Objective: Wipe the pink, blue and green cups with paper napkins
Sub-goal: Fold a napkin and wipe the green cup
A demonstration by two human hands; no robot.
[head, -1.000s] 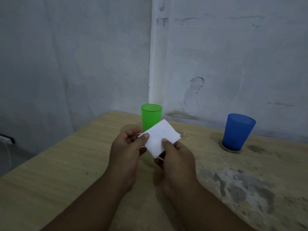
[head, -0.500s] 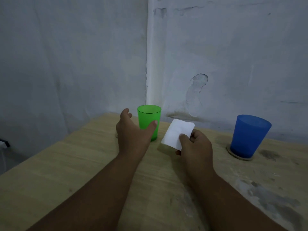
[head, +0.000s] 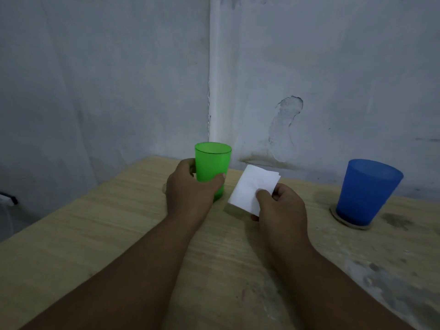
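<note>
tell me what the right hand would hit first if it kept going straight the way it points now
Probably the wall. The right hand, pinching the napkin, points away from the person, between the green cup and the blue cup. The table ahead of it looks bare up to the wall, though depth is hard to judge.

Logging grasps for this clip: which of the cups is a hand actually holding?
The green cup, gripped by the left hand. The blue cup stands untouched at the right; the right hand holds only the paper napkin.

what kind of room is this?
Probably a bare, dim room corner in a home or workshop, not a lab: patched, peeling plaster walls meeting at a corner, and a worn, stained wooden table holding plastic cups.
</note>
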